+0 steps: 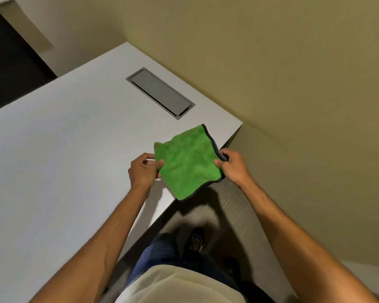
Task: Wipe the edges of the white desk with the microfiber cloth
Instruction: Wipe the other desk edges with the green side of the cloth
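both hands pinch the green microfiber cloth (187, 162), left hand (143, 171) & right hand (231, 166) on opposite edges, stretched above the white desk (64, 149) edge; prob light, floppy, grippy, so bunch it in the palm.

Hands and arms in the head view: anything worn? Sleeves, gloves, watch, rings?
Nothing worn that shows. The left hand and right hand are bare, with no gloves and no rings visible. Both forearms are bare up to the frame's bottom edge: no sleeves, watch or bands in view.
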